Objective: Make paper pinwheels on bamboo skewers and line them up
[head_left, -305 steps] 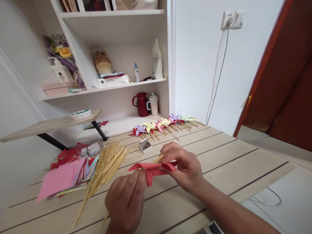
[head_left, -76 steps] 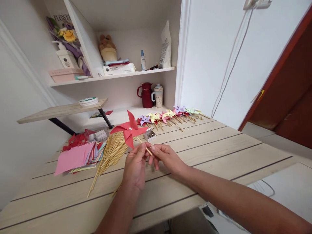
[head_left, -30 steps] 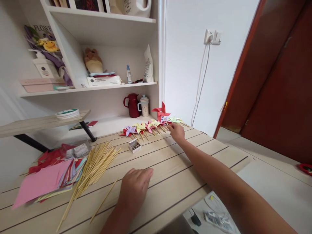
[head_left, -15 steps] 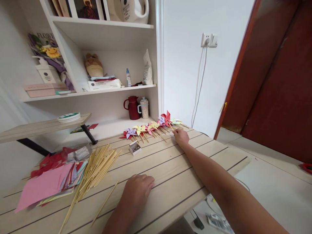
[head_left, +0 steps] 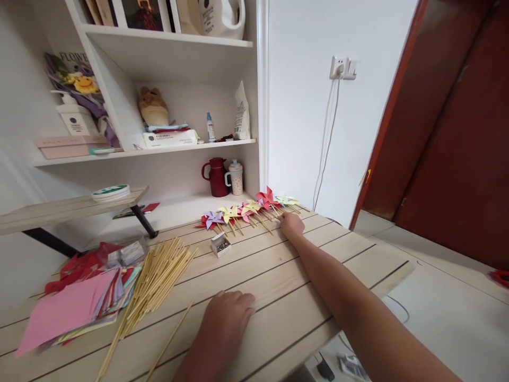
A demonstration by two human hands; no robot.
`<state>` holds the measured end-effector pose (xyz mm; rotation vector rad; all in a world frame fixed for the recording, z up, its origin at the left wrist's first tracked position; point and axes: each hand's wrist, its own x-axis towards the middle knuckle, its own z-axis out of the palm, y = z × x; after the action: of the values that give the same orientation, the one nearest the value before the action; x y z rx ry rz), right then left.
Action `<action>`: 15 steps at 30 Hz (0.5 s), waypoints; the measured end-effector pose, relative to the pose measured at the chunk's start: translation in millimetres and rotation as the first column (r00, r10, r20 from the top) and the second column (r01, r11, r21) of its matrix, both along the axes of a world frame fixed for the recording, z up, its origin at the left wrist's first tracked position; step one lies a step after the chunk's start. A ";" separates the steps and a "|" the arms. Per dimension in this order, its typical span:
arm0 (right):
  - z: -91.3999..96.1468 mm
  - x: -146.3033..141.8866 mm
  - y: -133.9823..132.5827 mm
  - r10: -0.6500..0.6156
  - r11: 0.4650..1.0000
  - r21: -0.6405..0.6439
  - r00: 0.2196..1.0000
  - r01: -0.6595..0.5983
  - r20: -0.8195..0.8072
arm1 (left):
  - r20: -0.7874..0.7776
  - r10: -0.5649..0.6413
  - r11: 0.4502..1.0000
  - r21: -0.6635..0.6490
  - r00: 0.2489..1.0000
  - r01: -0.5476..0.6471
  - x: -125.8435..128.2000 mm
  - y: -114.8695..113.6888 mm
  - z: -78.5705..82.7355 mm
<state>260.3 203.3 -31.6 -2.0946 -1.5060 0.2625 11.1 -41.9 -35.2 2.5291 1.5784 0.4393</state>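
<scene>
My right hand (head_left: 292, 226) reaches to the back of the table, its fingers closed around the stick of a red paper pinwheel (head_left: 268, 198). That pinwheel lies low over the others in a row. Beside it are a pale green pinwheel (head_left: 287, 200), a yellow pinwheel (head_left: 251, 207) and a purple pinwheel (head_left: 213, 218), their sticks pointing toward me. My left hand (head_left: 228, 318) rests on the tabletop, palm down and holding nothing, with fingers loosely bent. Left of it lies a single wooden stick (head_left: 170, 337).
A small open box of metal bits (head_left: 221, 245) stands mid-table. Further left are a heap of wooden sticks (head_left: 161, 276) and stacked coloured paper (head_left: 66, 307). A raised wooden stand (head_left: 75, 209) is at the back left. A red jug (head_left: 217, 178) and a cup (head_left: 236, 178) stand behind.
The red pinwheel has come down onto the row and covers the purple one near it. My right hand has shifted slightly left with it. My left hand stays on the table.
</scene>
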 end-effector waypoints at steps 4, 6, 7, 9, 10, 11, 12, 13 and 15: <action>-1.6 1.7 6.9 0.009 1.000 -0.016 0.999 -0.008 0.031 | -0.078 0.017 0.996 -0.081 0.997 -0.023 3.7 -2.2 4.8; -2.5 1.8 9.7 0.016 1.000 -0.023 0.999 -0.015 0.045 | -0.110 0.024 0.992 -0.121 0.994 -0.037 6.3 -2.9 8.5; -2.9 1.7 10.7 0.018 1.000 -0.026 0.999 -0.017 0.051 | -0.121 0.027 0.990 -0.136 0.992 -0.043 7.5 -3.1 10.0; -3.6 1.7 11.8 0.018 0.999 -0.030 0.998 -0.016 0.060 | -0.131 0.031 0.987 -0.155 0.991 -0.051 9.4 -3.4 11.9; -3.9 1.8 12.0 0.015 0.999 -0.031 0.998 -0.013 0.063 | -0.134 0.034 0.986 -0.159 0.990 -0.055 9.9 -3.5 12.3; -4.2 2.1 12.0 0.012 0.999 -0.033 0.998 -0.010 0.064 | -0.136 0.036 0.985 -0.161 0.990 -0.058 10.3 -3.5 12.3; -4.5 2.3 12.0 0.008 0.999 -0.033 0.998 -0.006 0.065 | -0.139 0.040 0.985 -0.162 0.990 -0.063 10.5 -3.6 12.1; -4.8 2.6 12.0 0.005 0.999 -0.033 0.998 -0.003 0.066 | -0.139 0.045 0.985 -0.159 0.989 -0.068 10.5 -3.8 11.8; -5.3 3.2 12.5 0.001 1.000 -0.031 0.998 0.001 0.064 | -0.135 0.056 0.985 -0.153 0.989 -0.077 10.5 -4.5 11.4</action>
<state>263.5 215.8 -36.9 -2.1461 -1.5477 0.2220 21.6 -46.5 -23.7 2.4354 1.6743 0.1504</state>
